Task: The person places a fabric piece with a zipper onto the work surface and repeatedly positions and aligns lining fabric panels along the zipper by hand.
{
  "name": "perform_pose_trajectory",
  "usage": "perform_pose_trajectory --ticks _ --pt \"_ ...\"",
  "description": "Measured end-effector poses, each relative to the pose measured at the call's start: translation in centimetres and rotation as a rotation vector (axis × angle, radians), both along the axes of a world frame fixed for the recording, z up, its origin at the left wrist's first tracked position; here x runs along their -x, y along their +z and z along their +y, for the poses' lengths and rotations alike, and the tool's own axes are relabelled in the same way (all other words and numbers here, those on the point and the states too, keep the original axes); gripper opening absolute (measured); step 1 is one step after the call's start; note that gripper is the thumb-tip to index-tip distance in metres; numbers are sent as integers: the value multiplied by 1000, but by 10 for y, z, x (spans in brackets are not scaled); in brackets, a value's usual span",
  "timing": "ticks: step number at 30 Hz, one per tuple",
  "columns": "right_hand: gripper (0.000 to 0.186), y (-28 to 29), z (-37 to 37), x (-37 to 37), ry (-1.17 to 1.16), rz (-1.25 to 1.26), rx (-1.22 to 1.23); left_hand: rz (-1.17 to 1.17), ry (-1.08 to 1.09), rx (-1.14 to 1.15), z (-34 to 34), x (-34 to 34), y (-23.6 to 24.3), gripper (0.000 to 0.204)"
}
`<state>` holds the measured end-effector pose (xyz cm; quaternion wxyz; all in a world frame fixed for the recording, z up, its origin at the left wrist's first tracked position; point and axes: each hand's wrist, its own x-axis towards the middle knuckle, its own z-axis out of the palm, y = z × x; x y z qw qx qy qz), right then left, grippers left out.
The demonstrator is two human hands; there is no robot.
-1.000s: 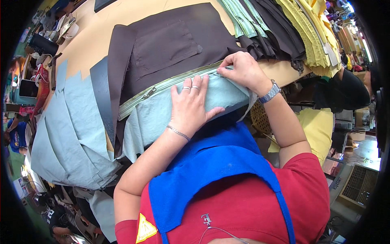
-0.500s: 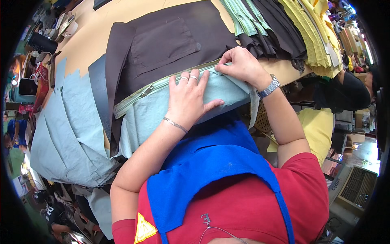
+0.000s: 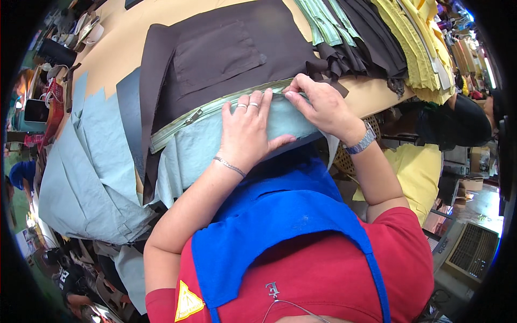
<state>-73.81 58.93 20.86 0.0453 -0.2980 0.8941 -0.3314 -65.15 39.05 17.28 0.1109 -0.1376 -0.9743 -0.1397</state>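
A dark brown fabric panel [image 3: 215, 59] with a stitched patch pocket lies on the table before me. Along its near edge runs a pale green zipper [image 3: 177, 128] with a metal slider [image 3: 194, 116]. Light blue fabric [image 3: 188, 153] spreads below the zipper, toward me. My left hand [image 3: 247, 124] rests flat on the blue fabric, fingertips at the zipper tape and thumb out to the side. My right hand [image 3: 320, 105] pinches the edge of the light blue fabric at the zipper's right end, thumb against forefinger.
Light blue pieces [image 3: 97, 172] hang over the table's left edge. Green zippers [image 3: 323, 24], dark strips [image 3: 377, 43] and yellow pieces [image 3: 414, 48] are stacked at the far right. A red basket [image 3: 53, 110] stands at the left. Yellow cloth [image 3: 414, 177] hangs at the right.
My right hand has shifted slightly down and turned, still pinching at the zipper's right end. The blue fabric there lies lower. My left hand has barely moved.
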Motion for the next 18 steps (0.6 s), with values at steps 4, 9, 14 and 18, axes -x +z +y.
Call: perform_pose_trajectory --ticks 4,9,14,18 --pt "21 2 -1 5 -86 48 -3 26 -1 67 -1 -3 -1 107" --pt "24 -3 -1 17 -137 68 -11 20 -5 67 -2 -3 0 107" --pt "23 0 -4 25 -148 25 -84 -9 -5 69 -2 -1 3 106" --pt "23 -3 -3 30 -129 21 -100 -9 -8 24 -4 3 2 97"
